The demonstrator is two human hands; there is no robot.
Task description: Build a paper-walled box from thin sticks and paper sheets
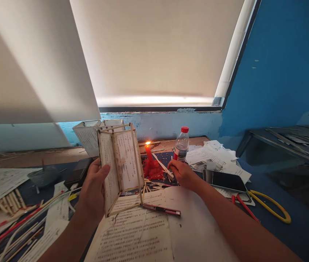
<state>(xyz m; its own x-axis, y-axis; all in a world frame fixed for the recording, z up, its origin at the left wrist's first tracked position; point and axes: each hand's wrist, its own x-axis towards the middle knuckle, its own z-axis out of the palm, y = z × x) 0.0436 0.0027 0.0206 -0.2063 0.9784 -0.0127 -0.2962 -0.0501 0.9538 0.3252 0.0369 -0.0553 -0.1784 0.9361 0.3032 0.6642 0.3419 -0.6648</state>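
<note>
**Held item.** The stick frame [121, 163] is upright, just left of the view's centre and lifted clear of the table [266, 233]. The left hand [94, 189] grips its left edge, thumb across the front of a paper panel and fingers closed behind.

**Other hand.** At 3 o'clock from the frame, the right hand [183, 174] has its fingers pinched shut on the lower end of a thin stick [162, 165]. The stick slants up toward 10 o'clock, its far end close beside the lit red candle [149, 151]; contact cannot be confirmed.

**Progress, as judged.** Two faces of the frame carry printed paper. The face toward the camera and the right side show bare sticks only, so the covering appears about half done. A second papered box [89, 136] stands behind at 11 o'clock.

**Surroundings.** Printed sheets [135, 233] and a cutter [161, 209] lie at 6 o'clock, loose sticks [9, 202] at 8 o'clock, and a bottle [182, 145] and phone [224, 180] to the right.
</note>
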